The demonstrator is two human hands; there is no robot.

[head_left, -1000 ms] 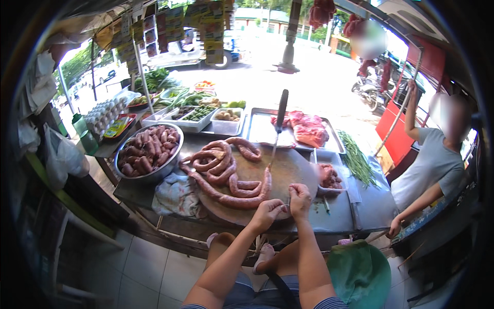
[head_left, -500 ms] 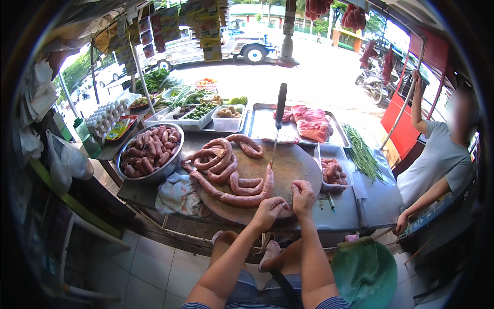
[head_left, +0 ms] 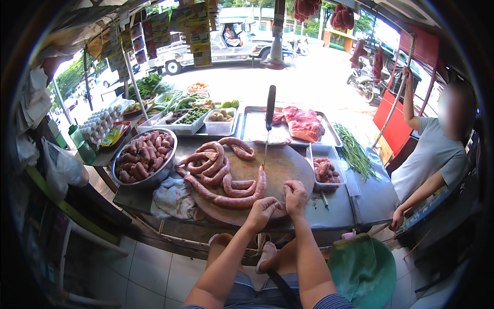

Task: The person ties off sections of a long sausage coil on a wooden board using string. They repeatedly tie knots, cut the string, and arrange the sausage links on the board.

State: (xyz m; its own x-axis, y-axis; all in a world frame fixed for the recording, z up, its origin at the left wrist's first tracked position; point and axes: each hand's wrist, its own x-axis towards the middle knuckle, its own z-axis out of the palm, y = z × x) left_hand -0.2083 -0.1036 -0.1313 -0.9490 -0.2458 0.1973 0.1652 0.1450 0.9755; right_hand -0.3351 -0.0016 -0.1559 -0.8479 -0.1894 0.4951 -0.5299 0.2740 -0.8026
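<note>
Both hands' grip (head_left: pixel 280 202) pinches sausage (head_left: pixel 234 200) (board-edge).

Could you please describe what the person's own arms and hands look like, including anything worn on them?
Both forearms come in from the lower edge and are bare up to the elbow. The left hand and right hand wear no gloves, and no rings, watch or bracelet can be made out. At the picture's bottom, striped fabric shows at the right upper arm, probably a short sleeve.
</note>
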